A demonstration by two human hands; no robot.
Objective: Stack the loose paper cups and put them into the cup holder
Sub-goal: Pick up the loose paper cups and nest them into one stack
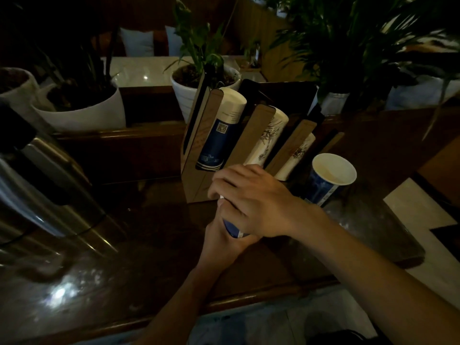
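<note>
Both hands meet just in front of the brown slotted cardboard cup holder [198,188], low over the dark polished wooden surface [149,232]. The left hand [219,242] wraps its fingers round the lower body of a blue paper cup [232,229] from beneath, and the right hand [254,200] curls over its upper end, fingers closed on the white rim. The hands cover most of it, so I cannot tell whether it is one cup or several already nested. Thin paper like this is very light and crushes easily, so it is probably best held by the side wall just under the rolled rim, with gentle pressure, and slid straight into the next cup. A second loose blue-and-white paper cup [328,178] stands upright and empty on the surface, just right of the holder, apart from both hands. The holder's three slanted slots are all occupied: a blue-and-white cup stack [219,130] in the left one, a white ink-drawn cup stack [268,138] in the middle, and a shorter white patterned stack [296,158] in the right one.
</note>
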